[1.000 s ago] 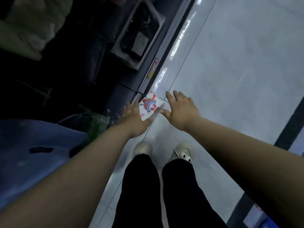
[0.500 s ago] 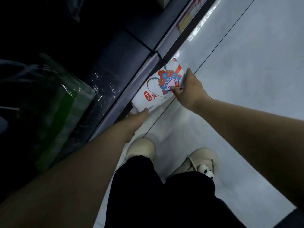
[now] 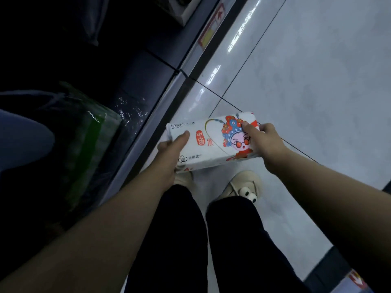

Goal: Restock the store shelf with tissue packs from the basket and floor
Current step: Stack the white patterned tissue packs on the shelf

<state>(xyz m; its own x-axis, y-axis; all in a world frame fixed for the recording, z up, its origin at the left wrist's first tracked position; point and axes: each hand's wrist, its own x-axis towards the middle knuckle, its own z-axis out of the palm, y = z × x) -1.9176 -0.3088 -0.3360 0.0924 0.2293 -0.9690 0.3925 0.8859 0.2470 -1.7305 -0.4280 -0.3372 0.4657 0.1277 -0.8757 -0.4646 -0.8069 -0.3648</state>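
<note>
A white tissue pack (image 3: 211, 142) with a red-and-blue cartoon opera face is held flat above the floor, in front of my feet. My left hand (image 3: 171, 153) grips its left end, thumb on top. My right hand (image 3: 264, 140) grips its right end, fingers over the cartoon face. The dark store shelf (image 3: 118, 77) runs along the left, its grey front rail (image 3: 160, 115) just left of the pack. The basket is not in sight.
Green plastic-wrapped packs (image 3: 88, 144) lie on the low shelf at left. A blue sleeve-like cloth (image 3: 23, 140) fills the far left. My two pale shoes (image 3: 243, 187) stand on the shiny white tile floor (image 3: 306, 81). A dark floor strip crosses the lower right corner.
Both hands closed on the tissue pack that lay on the floor against the shelf rail and lifted it; it now sits higher and nearer to me, held level.
</note>
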